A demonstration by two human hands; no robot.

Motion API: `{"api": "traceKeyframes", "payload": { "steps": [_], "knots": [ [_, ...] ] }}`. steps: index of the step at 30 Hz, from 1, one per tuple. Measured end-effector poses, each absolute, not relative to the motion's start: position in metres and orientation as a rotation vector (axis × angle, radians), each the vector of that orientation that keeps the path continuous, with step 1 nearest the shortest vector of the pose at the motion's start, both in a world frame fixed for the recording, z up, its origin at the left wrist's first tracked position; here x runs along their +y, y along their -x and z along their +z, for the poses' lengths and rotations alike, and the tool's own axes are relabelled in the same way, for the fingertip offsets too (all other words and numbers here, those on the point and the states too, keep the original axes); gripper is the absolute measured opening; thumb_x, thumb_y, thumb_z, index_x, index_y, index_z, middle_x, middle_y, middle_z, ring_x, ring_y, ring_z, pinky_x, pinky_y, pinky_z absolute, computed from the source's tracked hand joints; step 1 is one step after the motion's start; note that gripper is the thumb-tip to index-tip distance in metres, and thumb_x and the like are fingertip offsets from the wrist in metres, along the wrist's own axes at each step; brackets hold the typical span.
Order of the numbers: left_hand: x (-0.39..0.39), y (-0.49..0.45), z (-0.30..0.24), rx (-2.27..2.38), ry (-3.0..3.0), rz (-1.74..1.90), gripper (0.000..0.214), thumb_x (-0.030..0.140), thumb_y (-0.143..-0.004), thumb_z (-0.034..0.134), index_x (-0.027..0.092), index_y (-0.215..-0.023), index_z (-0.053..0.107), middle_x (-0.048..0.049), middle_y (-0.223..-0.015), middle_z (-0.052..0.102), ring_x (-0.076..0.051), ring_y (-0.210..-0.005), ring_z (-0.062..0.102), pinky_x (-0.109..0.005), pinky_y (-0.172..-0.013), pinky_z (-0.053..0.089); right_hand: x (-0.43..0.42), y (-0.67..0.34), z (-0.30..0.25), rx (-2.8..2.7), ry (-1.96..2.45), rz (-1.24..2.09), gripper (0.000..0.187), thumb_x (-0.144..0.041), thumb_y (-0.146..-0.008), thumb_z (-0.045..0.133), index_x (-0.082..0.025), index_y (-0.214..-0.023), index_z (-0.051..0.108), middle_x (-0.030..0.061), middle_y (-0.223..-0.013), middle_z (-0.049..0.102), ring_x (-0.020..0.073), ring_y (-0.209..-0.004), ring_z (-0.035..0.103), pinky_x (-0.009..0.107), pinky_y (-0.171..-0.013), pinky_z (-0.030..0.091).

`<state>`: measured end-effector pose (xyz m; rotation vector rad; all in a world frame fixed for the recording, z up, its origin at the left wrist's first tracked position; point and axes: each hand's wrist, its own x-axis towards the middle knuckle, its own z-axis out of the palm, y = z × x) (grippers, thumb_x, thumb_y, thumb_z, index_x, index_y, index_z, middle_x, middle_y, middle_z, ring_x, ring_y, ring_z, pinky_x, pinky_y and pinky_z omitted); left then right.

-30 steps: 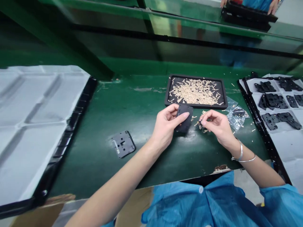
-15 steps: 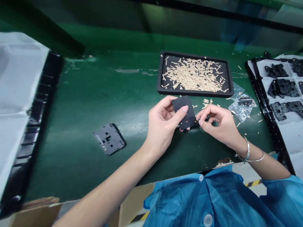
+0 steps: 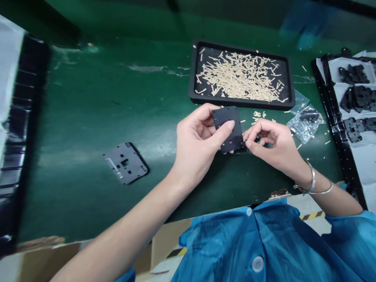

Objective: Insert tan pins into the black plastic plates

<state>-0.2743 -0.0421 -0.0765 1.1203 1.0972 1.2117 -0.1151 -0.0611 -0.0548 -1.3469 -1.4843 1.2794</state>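
L hand pinches the black plate btwn thumb + fingers, just R of ctr frame. R hand has thumb + index pressed together by its right edge; can't tell if anything's btwn. Best: hold plate steady, R fingertips light.

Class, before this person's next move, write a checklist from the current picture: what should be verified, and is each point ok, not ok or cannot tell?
1. Black plate secured by the left hand: ok, gripped with the thumb across its face.
2. Right hand in position: ok, fingertips at the plate's right edge.
3. Small part between the right fingertips: cannot tell, too small to make out.
4. Tan strips all inside the black tray: not ok, some pieces lie outside it.
5. Second plate clear of both hands: ok, on the green table.
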Motion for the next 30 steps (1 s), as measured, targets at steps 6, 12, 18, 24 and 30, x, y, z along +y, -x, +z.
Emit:
{"api": "traceKeyframes", "payload": {
  "steps": [6, 12, 18, 24, 30],
  "knots": [
    [-0.0425, 0.2745, -0.0744, 1.097, -1.113, 1.218, 0.012, 0.027, -0.075, 0.074, 0.023, -0.078, 0.062, 0.0017, -0.074, 0.063, -0.013, -0.064, 0.062, -0.026, -0.057, 0.055, -0.0574, 0.115, -0.0533, -1.353, 1.316, 1.429, 0.012, -0.017, -0.068, 0.062, -0.018, -0.06, 0.053, -0.0005, -0.068, 0.058, 0.0084, -0.062, 0.052, 0.02, -0.046, 0.033],
    [-0.0431, 0.2754, -0.0731, 1.109, -1.109, 1.215, 0.012, 0.029, -0.074, 0.074, 0.025, -0.078, 0.063, 0.0027, -0.074, 0.064, -0.014, -0.064, 0.063, -0.028, -0.055, 0.054, -0.0554, 0.1147, -0.0553, -1.273, 1.268, 1.512, 0.013, -0.016, -0.068, 0.065, -0.017, -0.06, 0.056, -0.0016, -0.066, 0.058, 0.0062, -0.056, 0.048, 0.019, -0.045, 0.033],
    [-0.0438, 0.2747, -0.0722, 1.132, -1.112, 1.208, 0.014, 0.03, -0.074, 0.074, 0.024, -0.079, 0.063, 0.0014, -0.075, 0.066, -0.016, -0.066, 0.064, -0.028, -0.053, 0.054, -0.0556, 0.1138, -0.0554, -1.239, 1.258, 1.546, 0.012, -0.015, -0.068, 0.066, -0.017, -0.061, 0.057, -0.002, -0.067, 0.058, 0.0059, -0.055, 0.048, 0.019, -0.046, 0.035],
    [-0.0429, 0.2754, -0.0706, 1.099, -1.111, 1.225, 0.012, 0.027, -0.073, 0.074, 0.025, -0.078, 0.064, 0.0027, -0.075, 0.065, -0.014, -0.068, 0.064, -0.028, -0.061, 0.055, -0.0556, 0.1149, -0.0552, -1.222, 1.236, 1.552, 0.012, -0.013, -0.067, 0.065, -0.016, -0.06, 0.057, -0.0022, -0.065, 0.057, 0.0051, -0.054, 0.048, 0.019, -0.047, 0.036],
    [-0.0434, 0.2756, -0.0673, 1.067, -1.105, 1.229, 0.014, 0.027, -0.072, 0.076, 0.023, -0.077, 0.064, 0.0041, -0.074, 0.065, -0.013, -0.067, 0.064, -0.028, -0.061, 0.054, -0.0553, 0.1149, -0.0564, -1.221, 1.26, 1.554, 0.013, -0.013, -0.067, 0.066, -0.017, -0.06, 0.056, -0.0028, -0.066, 0.058, 0.0055, -0.054, 0.049, 0.019, -0.045, 0.036]
  ]
}}
